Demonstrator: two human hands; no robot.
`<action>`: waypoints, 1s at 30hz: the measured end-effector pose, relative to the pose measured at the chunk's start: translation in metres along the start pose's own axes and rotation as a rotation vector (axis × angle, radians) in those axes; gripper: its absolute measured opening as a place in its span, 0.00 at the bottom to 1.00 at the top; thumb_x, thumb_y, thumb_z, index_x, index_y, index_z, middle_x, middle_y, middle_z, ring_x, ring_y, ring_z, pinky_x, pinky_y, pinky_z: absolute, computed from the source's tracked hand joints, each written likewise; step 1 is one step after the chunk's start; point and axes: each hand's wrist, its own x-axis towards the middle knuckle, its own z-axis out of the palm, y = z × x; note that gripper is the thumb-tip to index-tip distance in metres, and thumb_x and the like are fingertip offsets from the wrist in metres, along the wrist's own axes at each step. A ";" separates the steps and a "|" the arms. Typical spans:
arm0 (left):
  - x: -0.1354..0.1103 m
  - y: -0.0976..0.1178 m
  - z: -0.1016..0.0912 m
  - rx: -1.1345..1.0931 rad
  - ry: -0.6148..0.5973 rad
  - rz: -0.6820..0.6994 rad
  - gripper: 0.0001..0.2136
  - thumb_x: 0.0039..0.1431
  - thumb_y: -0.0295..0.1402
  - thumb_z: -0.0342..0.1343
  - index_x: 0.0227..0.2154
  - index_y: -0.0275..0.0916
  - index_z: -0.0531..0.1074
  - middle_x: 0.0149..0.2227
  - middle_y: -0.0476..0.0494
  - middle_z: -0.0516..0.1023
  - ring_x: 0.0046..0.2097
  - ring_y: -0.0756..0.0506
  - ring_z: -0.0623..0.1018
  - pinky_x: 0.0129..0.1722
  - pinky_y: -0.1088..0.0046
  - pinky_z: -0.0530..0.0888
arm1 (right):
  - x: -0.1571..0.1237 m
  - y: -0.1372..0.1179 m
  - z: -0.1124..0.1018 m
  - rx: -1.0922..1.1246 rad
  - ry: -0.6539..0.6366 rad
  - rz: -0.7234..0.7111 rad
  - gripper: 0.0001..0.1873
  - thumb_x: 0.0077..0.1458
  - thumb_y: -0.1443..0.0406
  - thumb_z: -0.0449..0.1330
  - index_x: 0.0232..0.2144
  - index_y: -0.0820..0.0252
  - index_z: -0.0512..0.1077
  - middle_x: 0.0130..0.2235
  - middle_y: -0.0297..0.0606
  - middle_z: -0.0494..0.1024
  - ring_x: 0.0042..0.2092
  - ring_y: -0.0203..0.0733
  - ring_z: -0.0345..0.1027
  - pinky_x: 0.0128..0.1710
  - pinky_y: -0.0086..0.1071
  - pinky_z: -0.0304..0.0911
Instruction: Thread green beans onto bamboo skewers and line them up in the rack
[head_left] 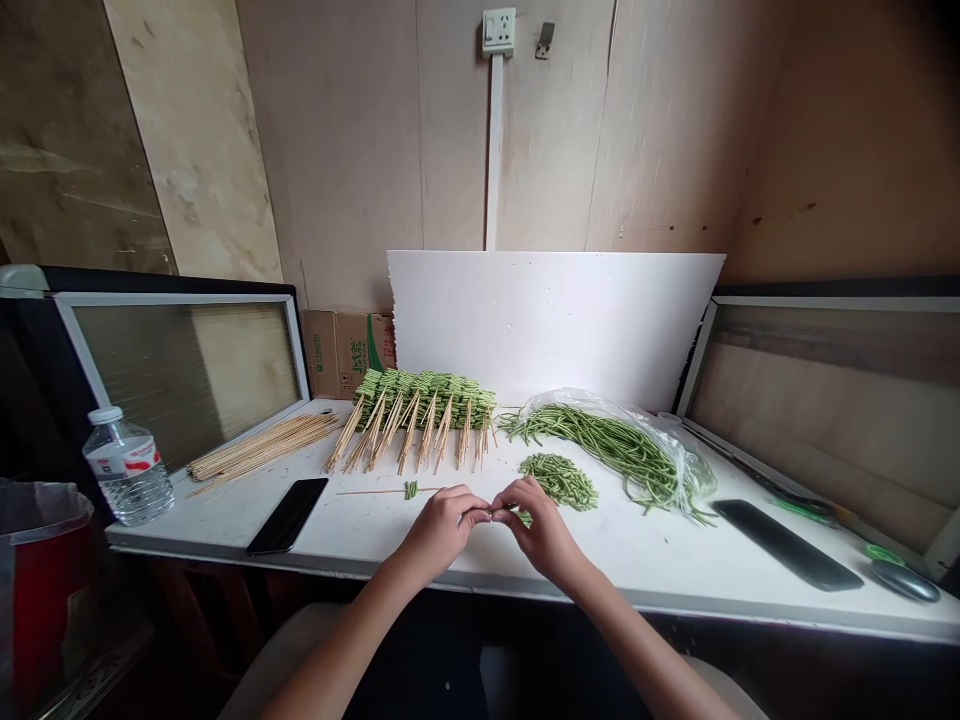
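Note:
My left hand and my right hand meet fingertip to fingertip above the table's front part, both pinched closed. What sits in the pinch is too small to make out. Some green shows under my right fingers, apparently cut green bean pieces. A thin wooden skewer runs level toward my left hand, with a few short bean pieces across it. Its right end disappears behind my left hand, and I cannot tell whether the fingers grip it. Just beyond my right hand lies a heap of cut green beans.
Stacked bean skewers stand at the back, sticks toward me. Loose skewers, a phone and a water bottle are left. Long beans in a plastic bag, a dark flat object and a mouse are right.

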 end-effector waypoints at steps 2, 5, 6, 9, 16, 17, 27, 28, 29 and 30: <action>0.000 0.000 0.002 0.033 -0.017 0.043 0.11 0.65 0.23 0.56 0.33 0.41 0.82 0.34 0.45 0.82 0.37 0.45 0.78 0.42 0.67 0.71 | 0.000 -0.002 0.002 -0.001 -0.010 0.002 0.11 0.67 0.66 0.56 0.33 0.54 0.76 0.34 0.40 0.79 0.40 0.49 0.67 0.45 0.43 0.63; 0.000 0.000 0.001 0.046 -0.021 0.095 0.15 0.62 0.18 0.53 0.27 0.41 0.81 0.30 0.48 0.82 0.34 0.46 0.77 0.44 0.66 0.69 | -0.001 -0.008 0.004 0.089 -0.007 0.033 0.12 0.64 0.70 0.56 0.31 0.54 0.75 0.32 0.38 0.78 0.40 0.48 0.67 0.44 0.40 0.63; 0.001 0.000 -0.001 0.029 -0.019 0.096 0.16 0.61 0.17 0.52 0.27 0.41 0.81 0.30 0.48 0.82 0.34 0.46 0.77 0.45 0.66 0.69 | -0.001 -0.011 0.004 0.135 -0.008 0.042 0.11 0.64 0.69 0.57 0.30 0.54 0.76 0.32 0.38 0.78 0.40 0.47 0.68 0.44 0.40 0.64; 0.002 0.000 -0.007 -0.073 -0.011 0.047 0.15 0.62 0.18 0.52 0.31 0.41 0.82 0.31 0.47 0.82 0.35 0.46 0.78 0.43 0.68 0.70 | 0.001 -0.019 0.001 0.240 -0.006 0.052 0.10 0.65 0.62 0.61 0.31 0.53 0.78 0.32 0.38 0.78 0.40 0.47 0.69 0.44 0.39 0.65; 0.000 -0.016 -0.006 -0.128 0.003 -0.075 0.11 0.69 0.31 0.54 0.40 0.41 0.82 0.38 0.42 0.81 0.40 0.45 0.79 0.42 0.69 0.74 | -0.001 0.040 -0.013 -0.079 0.068 0.187 0.21 0.65 0.47 0.59 0.37 0.53 0.84 0.35 0.44 0.78 0.44 0.55 0.67 0.45 0.47 0.64; -0.001 -0.019 -0.005 -0.115 0.007 -0.082 0.12 0.69 0.29 0.52 0.41 0.40 0.82 0.39 0.42 0.81 0.40 0.45 0.79 0.43 0.69 0.74 | -0.003 0.053 -0.013 -0.111 0.054 0.214 0.24 0.66 0.47 0.56 0.38 0.54 0.84 0.35 0.45 0.78 0.43 0.55 0.67 0.45 0.48 0.64; -0.003 -0.021 -0.003 -0.095 -0.041 -0.142 0.20 0.67 0.21 0.44 0.51 0.41 0.78 0.47 0.40 0.79 0.44 0.45 0.81 0.45 0.69 0.77 | -0.014 0.076 -0.007 -0.205 -0.001 0.158 0.06 0.62 0.63 0.64 0.37 0.53 0.83 0.38 0.42 0.82 0.48 0.56 0.67 0.48 0.46 0.64; -0.003 -0.020 -0.003 -0.111 -0.040 -0.150 0.18 0.68 0.24 0.45 0.50 0.41 0.78 0.47 0.40 0.79 0.44 0.45 0.81 0.45 0.69 0.77 | -0.015 0.076 -0.007 -0.217 -0.003 0.153 0.06 0.61 0.65 0.64 0.36 0.53 0.83 0.37 0.41 0.82 0.48 0.56 0.67 0.48 0.46 0.64; -0.002 -0.019 -0.003 -0.126 -0.037 -0.158 0.16 0.69 0.26 0.47 0.50 0.42 0.78 0.48 0.40 0.80 0.45 0.44 0.82 0.45 0.68 0.77 | -0.015 0.076 -0.008 -0.225 -0.007 0.150 0.06 0.60 0.66 0.64 0.36 0.53 0.83 0.38 0.41 0.82 0.48 0.56 0.67 0.48 0.46 0.64; -0.002 -0.019 -0.003 -0.138 -0.034 -0.164 0.14 0.69 0.28 0.48 0.50 0.42 0.78 0.48 0.40 0.81 0.45 0.44 0.82 0.46 0.68 0.77 | -0.016 0.076 -0.009 -0.227 -0.010 0.149 0.06 0.60 0.67 0.64 0.36 0.53 0.83 0.38 0.41 0.82 0.48 0.56 0.67 0.48 0.46 0.64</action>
